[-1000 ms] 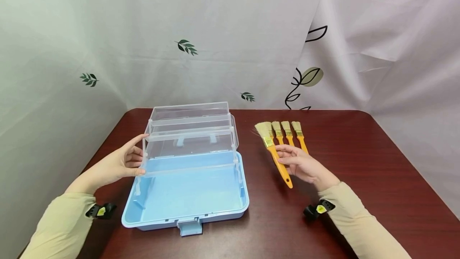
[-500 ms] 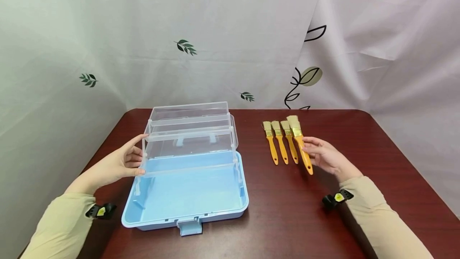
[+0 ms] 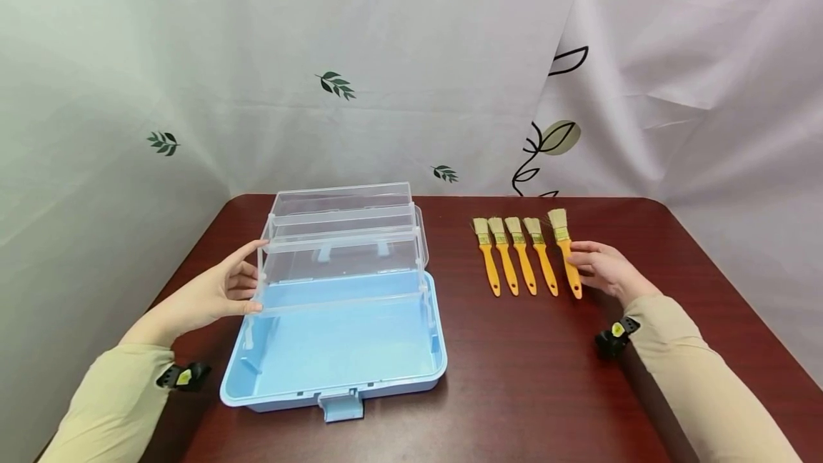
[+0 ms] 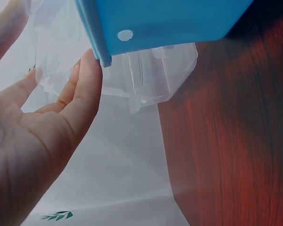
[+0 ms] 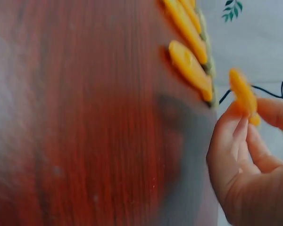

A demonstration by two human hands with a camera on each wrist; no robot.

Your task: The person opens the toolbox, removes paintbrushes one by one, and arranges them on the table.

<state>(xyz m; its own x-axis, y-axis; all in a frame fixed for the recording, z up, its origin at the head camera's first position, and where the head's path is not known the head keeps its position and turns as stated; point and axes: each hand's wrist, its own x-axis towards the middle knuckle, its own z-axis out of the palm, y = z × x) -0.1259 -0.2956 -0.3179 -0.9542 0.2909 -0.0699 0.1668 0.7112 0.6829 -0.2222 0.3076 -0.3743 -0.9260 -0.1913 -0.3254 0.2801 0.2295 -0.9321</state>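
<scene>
A light blue storage box (image 3: pixel 347 341) stands at the left, with stepped clear plastic trays (image 3: pixel 341 243) raised above its bare base. My left hand (image 3: pixel 212 291) holds the left end of the trays, index finger at an upper corner and thumb at a lower one. In the left wrist view, fingertips (image 4: pixel 90 59) lie by the blue wall. My right hand (image 3: pixel 601 270) pinches the orange handle of a paintbrush (image 3: pixel 569 263), bristles pointing away. It is just right of a row of several similar paintbrushes (image 3: pixel 524 263). The right wrist view shows its handle (image 5: pixel 244 94) raised off the table.
The dark red wooden table (image 3: pixel 514 377) reaches back to a pale curtain (image 3: pixel 411 91) with leaf prints. A blue latch (image 3: pixel 341 406) hangs at the box's front edge. Behind the trays lies the clear lid (image 3: pixel 421 234).
My right hand has carried a paintbrush from the row's left end over the others to its right side, lowering it as it went. My left hand has stayed on the trays.
</scene>
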